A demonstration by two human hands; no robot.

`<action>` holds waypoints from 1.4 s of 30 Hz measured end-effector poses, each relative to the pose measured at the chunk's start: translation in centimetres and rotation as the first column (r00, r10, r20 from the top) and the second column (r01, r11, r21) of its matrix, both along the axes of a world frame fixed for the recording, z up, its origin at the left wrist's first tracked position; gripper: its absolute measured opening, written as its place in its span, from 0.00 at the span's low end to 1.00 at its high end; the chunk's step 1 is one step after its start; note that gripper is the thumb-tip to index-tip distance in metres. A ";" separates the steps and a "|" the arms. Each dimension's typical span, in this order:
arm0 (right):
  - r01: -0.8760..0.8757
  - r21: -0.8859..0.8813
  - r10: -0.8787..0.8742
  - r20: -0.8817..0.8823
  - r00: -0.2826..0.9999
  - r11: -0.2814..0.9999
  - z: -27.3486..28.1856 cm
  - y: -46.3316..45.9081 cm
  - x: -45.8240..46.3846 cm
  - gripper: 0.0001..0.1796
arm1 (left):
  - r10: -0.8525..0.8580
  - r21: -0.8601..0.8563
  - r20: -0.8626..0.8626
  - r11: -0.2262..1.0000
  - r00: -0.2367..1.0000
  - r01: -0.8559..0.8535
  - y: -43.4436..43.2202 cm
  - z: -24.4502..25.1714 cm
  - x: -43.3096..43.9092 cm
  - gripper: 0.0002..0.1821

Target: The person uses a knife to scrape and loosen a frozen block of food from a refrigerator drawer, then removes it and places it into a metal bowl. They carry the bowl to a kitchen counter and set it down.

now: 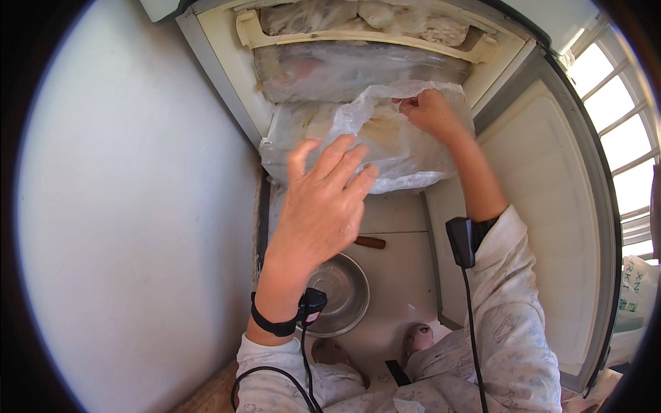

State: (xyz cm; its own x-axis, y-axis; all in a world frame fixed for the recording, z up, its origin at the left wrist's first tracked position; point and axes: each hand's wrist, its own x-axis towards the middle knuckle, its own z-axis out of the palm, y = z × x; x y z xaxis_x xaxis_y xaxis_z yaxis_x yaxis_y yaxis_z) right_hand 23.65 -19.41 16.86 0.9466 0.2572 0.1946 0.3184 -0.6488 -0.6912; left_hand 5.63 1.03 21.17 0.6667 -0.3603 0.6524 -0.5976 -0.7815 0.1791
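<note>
A clear plastic bag (413,149) lies over the pulled-out lower drawer (289,149) of a freezer, with something pale and yellowish showing inside it. My right hand (426,111) pinches the bag's raised edge between thumb and fingers. Nearer the camera, my left hand (330,201) is raised with its fingers spread and curved, holding nothing; it overlaps the bag's left part in view, and I cannot tell whether the fingertips touch it. What lies under the bag is mostly hidden.
Behind stand a frosty middle drawer (361,72) and an upper compartment with bagged items behind a cream rail (361,36). A metal basin (343,297) and a brown handle (371,242) lie on the floor below. The open freezer door (542,222) is at right, a white panel (134,206) at left.
</note>
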 end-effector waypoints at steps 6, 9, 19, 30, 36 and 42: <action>0.052 -0.250 -0.060 -0.025 0.998 0.967 0.9 0.5 -2.8 0.10 | -0.265 -0.281 -0.272 0.941 0.925 0.187 -1.9 0.1 5.0 0.15; 0.045 -0.340 0.042 0.245 0.969 0.939 -0.1 0.5 -2.9 0.11 | 0.018 0.125 -0.673 0.988 0.740 0.090 -3.4 -2.3 9.6 0.18; 0.145 -0.273 0.007 0.488 0.873 0.951 -2.2 -1.3 -0.9 0.12 | 0.151 0.007 -0.366 0.987 0.918 -0.160 -1.3 -8.3 14.3 0.18; 0.291 0.716 -0.005 -0.373 0.928 0.635 1.0 0.8 -1.7 0.10 | 0.096 -0.178 -0.192 0.975 0.977 -0.131 -3.1 -11.1 16.2 0.18; 0.196 0.617 0.017 -0.322 0.947 0.762 0.9 1.6 -4.5 0.13 | 0.120 -0.115 -0.380 0.978 0.917 -0.176 -1.8 -8.9 16.9 0.16; 0.045 -0.272 -0.032 0.050 0.998 0.961 -1.8 2.3 -4.9 0.15 | 0.073 -0.277 -0.528 0.927 0.846 -0.252 -1.6 -4.7 15.3 0.18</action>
